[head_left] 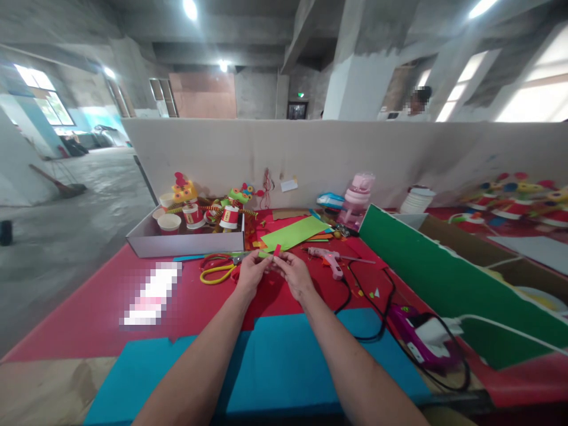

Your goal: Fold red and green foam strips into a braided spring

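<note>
My left hand [251, 272] and my right hand [293, 274] meet over the red table cover, fingertips close together. Between them a small red paper piece [277, 250] sticks up, pinched by the right fingers. The left fingers are closed at its lower end, and what exactly they grip is hidden. Just left of my left hand lie scissors with yellow handles [217, 274]. A pink glue gun [328, 260] rests to the right of my right hand. Behind both hands are sheets of light green paper [295, 232].
A white box [186, 244] at the back left holds paper cups and colourful cup figures. On the right stands a green-sided box [417, 278]. A purple power strip [421, 340] and black cords lie near it. Blue board [284, 367] covers the front edge; a partition [310, 154] rises behind.
</note>
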Demonstrator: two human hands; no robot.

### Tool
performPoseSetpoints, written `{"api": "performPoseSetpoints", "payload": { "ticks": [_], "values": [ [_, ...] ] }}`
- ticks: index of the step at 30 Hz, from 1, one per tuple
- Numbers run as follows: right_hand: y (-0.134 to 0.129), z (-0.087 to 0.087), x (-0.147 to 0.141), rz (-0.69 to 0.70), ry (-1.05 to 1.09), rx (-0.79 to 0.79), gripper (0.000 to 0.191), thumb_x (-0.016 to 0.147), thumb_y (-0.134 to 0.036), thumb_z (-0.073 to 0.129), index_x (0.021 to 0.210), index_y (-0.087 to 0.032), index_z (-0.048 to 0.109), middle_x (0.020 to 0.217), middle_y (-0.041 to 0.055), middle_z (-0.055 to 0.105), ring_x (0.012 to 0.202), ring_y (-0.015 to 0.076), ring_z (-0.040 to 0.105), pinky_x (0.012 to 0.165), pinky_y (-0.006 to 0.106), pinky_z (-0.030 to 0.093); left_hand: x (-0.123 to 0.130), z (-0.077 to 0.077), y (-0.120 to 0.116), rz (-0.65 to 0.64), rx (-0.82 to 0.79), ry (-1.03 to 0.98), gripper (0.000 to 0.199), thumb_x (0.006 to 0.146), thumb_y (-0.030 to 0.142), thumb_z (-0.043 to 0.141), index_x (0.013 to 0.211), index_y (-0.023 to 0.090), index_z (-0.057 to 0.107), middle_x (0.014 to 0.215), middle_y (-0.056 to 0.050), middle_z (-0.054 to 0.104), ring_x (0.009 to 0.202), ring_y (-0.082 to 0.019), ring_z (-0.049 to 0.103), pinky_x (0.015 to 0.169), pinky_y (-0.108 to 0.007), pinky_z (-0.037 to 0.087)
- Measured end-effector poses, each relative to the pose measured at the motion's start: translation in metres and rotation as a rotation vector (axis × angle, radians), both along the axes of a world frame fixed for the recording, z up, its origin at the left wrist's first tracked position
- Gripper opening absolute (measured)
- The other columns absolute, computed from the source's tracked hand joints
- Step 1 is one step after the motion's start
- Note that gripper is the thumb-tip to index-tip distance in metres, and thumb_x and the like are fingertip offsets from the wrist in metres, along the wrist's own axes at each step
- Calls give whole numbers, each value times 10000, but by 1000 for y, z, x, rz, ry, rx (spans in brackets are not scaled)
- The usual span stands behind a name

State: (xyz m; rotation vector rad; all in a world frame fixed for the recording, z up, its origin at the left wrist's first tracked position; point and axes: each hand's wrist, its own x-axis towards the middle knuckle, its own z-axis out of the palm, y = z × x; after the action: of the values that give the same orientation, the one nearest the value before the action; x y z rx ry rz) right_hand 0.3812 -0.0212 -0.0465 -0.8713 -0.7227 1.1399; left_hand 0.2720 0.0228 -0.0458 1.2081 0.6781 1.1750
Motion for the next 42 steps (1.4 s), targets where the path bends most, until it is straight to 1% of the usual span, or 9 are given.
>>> {"api": "performPoseSetpoints", "payload": {
  "ticks": [4, 9, 12, 21, 23, 28, 31, 35, 42],
  "values": [
    [0, 0, 1, -24, -55, -11, 325, 560, -362, 811, 765, -175, 642, 752, 8, 681, 701, 164, 648, 804, 354, 529, 1, 3, -2, 28, -12, 3, 298, 598, 368, 786, 681, 145, 608, 592, 20, 583, 497, -71, 482, 481, -191, 388],
    [1, 0, 2, -101, -112, -24, 355, 535, -393, 816, 755, -177, 639, 712, -8, 650, 672, 144, 606, 742, 316, 525, -1, 7, -4, 71, -54, -44, 285, 597, 361, 782, 709, 155, 621, 513, 49, 525, 461, -73, 465, 480, -199, 383],
    [1, 0, 3, -114, -117, -36, 356, 528, -392, 818, 749, -175, 642, 699, -14, 633, 650, 130, 586, 710, 296, 520, -2, 7, -2, 83, -47, -89, 271, 612, 359, 770, 710, 154, 622, 487, 52, 510, 455, -75, 459, 485, -204, 371],
    [5, -3, 8, -173, -73, -52, 378, 521, -409, 822, 747, -188, 613, 659, -22, 620, 618, 129, 589, 662, 283, 518, -3, 8, -1, 139, -69, -133, 312, 637, 413, 752, 723, 151, 606, 575, 25, 578, 476, -67, 468, 501, -207, 368],
    [6, -4, 8, -182, -75, -42, 372, 531, -405, 818, 750, -184, 613, 670, -19, 623, 621, 129, 590, 665, 279, 513, -2, 9, -2, 117, -89, -144, 325, 636, 411, 757, 760, 151, 604, 597, 23, 586, 484, -64, 473, 509, -204, 379],
    [6, -2, 4, -160, -149, 19, 325, 573, -387, 788, 758, -175, 624, 738, 1, 656, 688, 144, 606, 715, 294, 510, 2, 5, -4, -3, -5, -51, 283, 630, 338, 773, 772, 143, 625, 601, 22, 582, 504, -69, 484, 511, -199, 388],
    [5, -1, 2, -151, -196, 39, 313, 586, -380, 776, 768, -173, 628, 776, 15, 674, 739, 160, 617, 740, 305, 513, 2, 4, -4, 20, 18, -2, 264, 617, 333, 776, 713, 138, 626, 614, 12, 594, 506, -71, 482, 498, -198, 384],
    [5, -1, 1, -139, -216, 39, 322, 583, -390, 775, 777, -177, 632, 799, 24, 685, 755, 168, 621, 739, 305, 516, 0, 5, -4, 76, -14, 35, 258, 595, 334, 781, 689, 142, 636, 605, 16, 585, 513, -79, 492, 503, -203, 398],
    [4, -1, 2, -146, -225, 51, 315, 583, -384, 778, 770, -182, 624, 780, 14, 669, 750, 166, 614, 738, 305, 514, 1, 6, -4, 95, -46, -26, 235, 587, 319, 779, 674, 146, 646, 552, 30, 550, 501, -79, 470, 517, -212, 399]
  ]
}}
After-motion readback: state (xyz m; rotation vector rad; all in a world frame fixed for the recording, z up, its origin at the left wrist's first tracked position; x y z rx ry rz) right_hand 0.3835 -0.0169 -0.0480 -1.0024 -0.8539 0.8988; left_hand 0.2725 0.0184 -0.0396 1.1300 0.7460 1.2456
